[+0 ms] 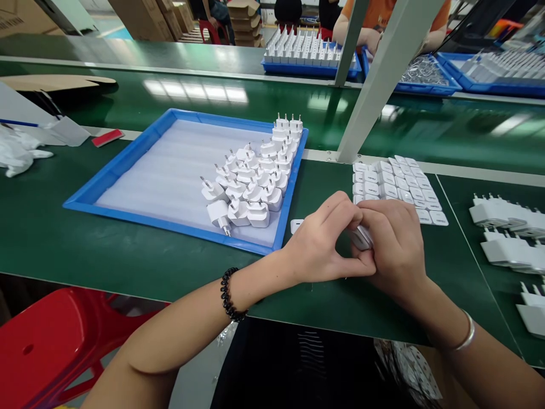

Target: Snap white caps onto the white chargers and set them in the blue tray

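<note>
Between both hands is a white plug charger (361,237), largely covered by fingers. My left hand (326,241) is closed, its thumb and fingers pinching the piece from the left. From the right, my right hand (394,241) wraps round the same piece, and the fingertips of both hands meet. A small white piece (297,226) lies on the bench just left of my left hand. Behind my hands sits a block of white square pieces with printed faces (400,184). Many white chargers with two pins (253,193) crowd the right side of a blue tray (179,224).
Rows of white chargers (511,250) stand at the right. A slanted metal post (374,96) rises behind my hands. A red stool (46,346) is at lower left. Across the green belt (272,102), a person in orange (377,17) sits by blue trays of parts (310,69).
</note>
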`<state>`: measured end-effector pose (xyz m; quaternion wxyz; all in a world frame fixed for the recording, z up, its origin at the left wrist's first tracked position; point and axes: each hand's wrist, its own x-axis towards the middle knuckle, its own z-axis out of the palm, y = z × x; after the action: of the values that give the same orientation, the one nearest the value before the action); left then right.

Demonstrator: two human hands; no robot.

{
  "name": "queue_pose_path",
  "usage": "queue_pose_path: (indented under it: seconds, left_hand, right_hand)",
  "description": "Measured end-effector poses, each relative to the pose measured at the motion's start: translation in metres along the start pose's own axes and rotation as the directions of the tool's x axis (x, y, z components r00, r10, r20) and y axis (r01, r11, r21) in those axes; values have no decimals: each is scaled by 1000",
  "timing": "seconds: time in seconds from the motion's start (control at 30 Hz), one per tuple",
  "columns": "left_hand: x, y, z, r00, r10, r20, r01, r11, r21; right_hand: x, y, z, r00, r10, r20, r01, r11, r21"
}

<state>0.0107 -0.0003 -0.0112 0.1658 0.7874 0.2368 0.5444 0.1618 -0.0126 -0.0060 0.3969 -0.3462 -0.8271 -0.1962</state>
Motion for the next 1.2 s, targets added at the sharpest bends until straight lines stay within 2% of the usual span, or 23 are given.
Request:
queue_pose_path:
  seconds: [0.1, 0.3, 0.4, 0.5, 0.6, 0.7, 0.8, 0.87, 0.97, 1.03, 1.07, 1.1, 1.13, 1.2]
  left_hand:
    - [-1, 0, 1, 1000, -24, 1, 24, 1000, 2]
    - [-6, -4, 3, 999, 30, 16, -31, 998, 53]
    - [-6, -8, 3, 998, -43, 41, 42, 999, 7]
    - [-2, -14, 2, 991, -127, 46, 128, 992, -22]
    - [2, -21, -1, 960, -271, 67, 275, 960, -56]
    - [4, -27, -6, 902, -399, 165, 420, 899, -123]
    - [6, -32, -10, 863, -386, 327, 468, 854, -226]
    - [7, -35, -12, 833, -398, 386, 510, 821, -256]
    - [10, -37, -13, 801, -471, 369, 574, 778, -254]
    - [13, -37, -13, 792, -524, 312, 607, 728, -319]
    - [14, -37, -13, 782, -563, 266, 622, 687, -375]
    - [15, -38, -13, 763, -613, 206, 632, 639, -438]
    - [16, -38, -13, 732, -667, 140, 634, 592, -498]
    - [18, -39, -13, 655, -755, 27, 626, 523, -578]
  right_hand:
    - [-1, 1, 1, 1000, 14, 7, -14, 1000, 7]
    - [-3, 2, 2, 992, 120, 44, -123, 990, 75]
    - [-4, 4, 5, 971, 224, 86, -235, 959, 156]
    - [-6, 9, 10, 931, 316, 184, -354, 905, 235]
    - [-8, 15, 16, 875, 410, 256, -470, 845, 254]
    - [-9, 21, 20, 796, 510, 325, -603, 708, 367]
    - [-10, 23, 22, 728, 537, 427, -676, 459, 576]
    - [-10, 21, 23, 691, 531, 490, -697, 309, 647]
    - [-8, 16, 25, 613, 513, 600, -747, 129, 653]
    - [-7, 13, 27, 544, 527, 653, -773, 10, 635]
    - [-7, 12, 27, 511, 543, 666, -790, -10, 613]
    - [-7, 12, 28, 486, 553, 677, -818, 14, 575]
    - [-8, 12, 29, 473, 547, 690, -851, 80, 519]
    - [-9, 10, 30, 479, 489, 729, -877, 289, 383]
